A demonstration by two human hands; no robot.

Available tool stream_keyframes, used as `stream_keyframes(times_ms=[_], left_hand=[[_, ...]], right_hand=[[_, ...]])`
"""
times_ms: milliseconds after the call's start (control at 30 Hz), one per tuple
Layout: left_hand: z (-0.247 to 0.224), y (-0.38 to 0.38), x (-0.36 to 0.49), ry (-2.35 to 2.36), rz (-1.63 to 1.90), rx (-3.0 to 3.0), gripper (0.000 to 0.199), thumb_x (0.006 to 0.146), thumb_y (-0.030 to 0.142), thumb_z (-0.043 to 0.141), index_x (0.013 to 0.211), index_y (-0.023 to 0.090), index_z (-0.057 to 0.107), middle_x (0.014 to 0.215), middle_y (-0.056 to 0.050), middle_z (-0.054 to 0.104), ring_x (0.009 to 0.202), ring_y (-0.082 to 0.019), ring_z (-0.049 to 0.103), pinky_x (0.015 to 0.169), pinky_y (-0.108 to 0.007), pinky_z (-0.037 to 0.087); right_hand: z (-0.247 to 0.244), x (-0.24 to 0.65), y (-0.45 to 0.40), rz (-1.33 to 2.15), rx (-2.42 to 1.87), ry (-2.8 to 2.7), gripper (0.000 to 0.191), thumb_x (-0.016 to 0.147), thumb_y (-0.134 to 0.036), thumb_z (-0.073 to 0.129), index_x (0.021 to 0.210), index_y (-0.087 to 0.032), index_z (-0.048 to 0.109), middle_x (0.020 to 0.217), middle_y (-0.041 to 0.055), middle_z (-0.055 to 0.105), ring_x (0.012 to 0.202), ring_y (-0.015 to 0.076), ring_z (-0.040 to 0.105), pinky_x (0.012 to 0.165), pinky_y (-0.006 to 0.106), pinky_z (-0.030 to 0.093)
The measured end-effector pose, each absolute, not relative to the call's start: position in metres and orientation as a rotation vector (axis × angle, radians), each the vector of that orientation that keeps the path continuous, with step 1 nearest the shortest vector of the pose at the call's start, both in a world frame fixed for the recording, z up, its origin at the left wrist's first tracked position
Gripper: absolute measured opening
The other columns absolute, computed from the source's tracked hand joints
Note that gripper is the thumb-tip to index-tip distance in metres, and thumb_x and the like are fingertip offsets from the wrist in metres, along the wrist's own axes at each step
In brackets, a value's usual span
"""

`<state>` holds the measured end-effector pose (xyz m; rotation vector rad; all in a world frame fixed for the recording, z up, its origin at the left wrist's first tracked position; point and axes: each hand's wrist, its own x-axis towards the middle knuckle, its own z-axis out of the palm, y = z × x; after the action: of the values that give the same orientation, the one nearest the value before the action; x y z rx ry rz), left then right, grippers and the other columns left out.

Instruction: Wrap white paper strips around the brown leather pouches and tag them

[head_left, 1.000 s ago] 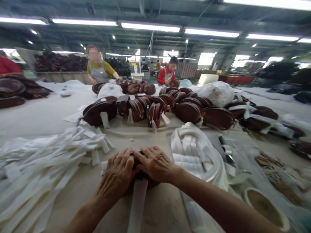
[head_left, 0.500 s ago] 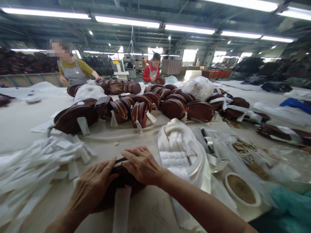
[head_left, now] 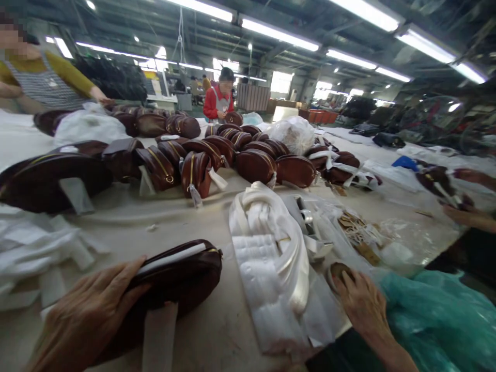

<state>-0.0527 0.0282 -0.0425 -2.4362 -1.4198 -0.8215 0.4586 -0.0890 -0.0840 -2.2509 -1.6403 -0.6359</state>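
A dark brown leather pouch point(head_left: 196, 281) with a zipper stands on the table in front of me. My left hand point(head_left: 91, 310) grips its left end, thumb on the near side and fingers over the top. A white strip point(head_left: 174, 257) lies along the pouch's zipper, and a wider pale strip point(head_left: 160, 330) hangs down its front. At the right, my right hand point(head_left: 362, 299) has its fingers closed on a roll of tape point(head_left: 338, 271), largely covered by the hand. Left of that hand lies a coiled bundle of white strips point(head_left: 259, 258).
Many finished-looking brown pouches point(head_left: 256, 165) stand across the table. Loose white strips point(head_left: 58, 243) lie at the left, tags with strings point(head_left: 356, 227) and a green plastic bag point(head_left: 442, 310) at the right. Co-workers stand beyond the table; another person's hands point(head_left: 468, 214) show at the right edge.
My right hand has left the pouch and moved right onto the tape roll. My left hand stays on the pouch, whose zipper strip now shows. The view has turned right.
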Motion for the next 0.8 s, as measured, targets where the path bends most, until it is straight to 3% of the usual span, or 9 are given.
stream_keyframes(times_ms=[67,167,333,467,533,667,800], left_hand=[[-0.024,0.024,-0.037,-1.365,-0.706,-2.318,0.047,0.093,0.048,0.031,0.136,0.029,0.039,0.105,-0.005,0.061,0.087,-0.029,0.057,0.075,-0.041,0.044],[-0.010,0.022,-0.026,-1.257,-0.647,-2.261,0.040,0.095,0.043,0.032,0.122,0.020,0.051,0.096,-0.007,0.064,0.082,-0.024,0.060,0.073,-0.034,0.044],[-0.006,0.021,-0.026,-1.229,-0.654,-2.253,0.036,0.095,0.040,0.035,0.112,0.015,0.055,0.094,-0.008,0.065,0.081,-0.022,0.061,0.074,-0.031,0.045],[-0.005,0.019,-0.025,-1.245,-0.696,-2.249,0.037,0.095,0.040,0.036,0.111,0.014,0.057,0.093,-0.008,0.065,0.081,-0.021,0.062,0.073,-0.030,0.046],[-0.006,0.018,-0.026,-1.274,-0.725,-2.267,0.037,0.095,0.041,0.037,0.112,0.015,0.057,0.094,-0.008,0.066,0.081,-0.021,0.062,0.073,-0.030,0.047],[-0.008,0.024,-0.034,-1.466,-0.770,-2.372,0.043,0.092,0.049,0.037,0.111,0.019,0.060,0.095,-0.007,0.067,0.083,-0.021,0.063,0.073,-0.030,0.049],[0.005,0.043,-0.050,-1.954,-0.868,-2.575,0.046,0.084,0.056,0.042,0.109,0.022,0.064,0.100,-0.003,0.067,0.091,-0.022,0.062,0.080,-0.030,0.049]], right_hand=[[-0.078,0.459,-0.085,-0.709,-2.220,-1.657,0.047,0.094,-0.040,0.026,0.090,-0.016,0.065,0.103,0.0178,0.062,0.096,0.0325,0.055,0.078,0.050,0.044],[-0.050,0.428,-0.062,-0.758,-1.973,-1.686,0.040,0.094,-0.039,0.033,0.096,-0.015,0.064,0.100,0.0150,0.064,0.090,0.0279,0.057,0.079,0.044,0.044],[-0.039,0.326,-0.003,-0.282,-1.548,-2.063,0.030,0.092,-0.034,0.047,0.071,-0.018,0.060,0.078,0.0074,0.063,0.079,0.0191,0.058,0.074,0.033,0.047],[-0.081,0.270,0.023,-0.249,-1.634,-2.235,0.035,0.089,-0.041,0.050,0.100,-0.011,0.064,0.114,0.0190,0.062,0.110,0.0327,0.053,0.091,0.052,0.040],[-0.100,0.260,0.025,-0.236,-1.639,-2.280,0.039,0.090,-0.040,0.048,0.113,-0.010,0.061,0.123,0.0209,0.058,0.118,0.0350,0.049,0.097,0.057,0.034],[-0.113,0.247,0.009,-0.206,-1.499,-2.363,0.041,0.091,-0.033,0.047,0.124,-0.010,0.055,0.129,0.0188,0.055,0.123,0.0333,0.045,0.102,0.057,0.030],[-0.111,0.224,-0.022,-0.113,-1.415,-2.437,0.041,0.090,-0.029,0.047,0.126,-0.010,0.055,0.126,0.0177,0.058,0.118,0.0292,0.050,0.101,0.050,0.036]])
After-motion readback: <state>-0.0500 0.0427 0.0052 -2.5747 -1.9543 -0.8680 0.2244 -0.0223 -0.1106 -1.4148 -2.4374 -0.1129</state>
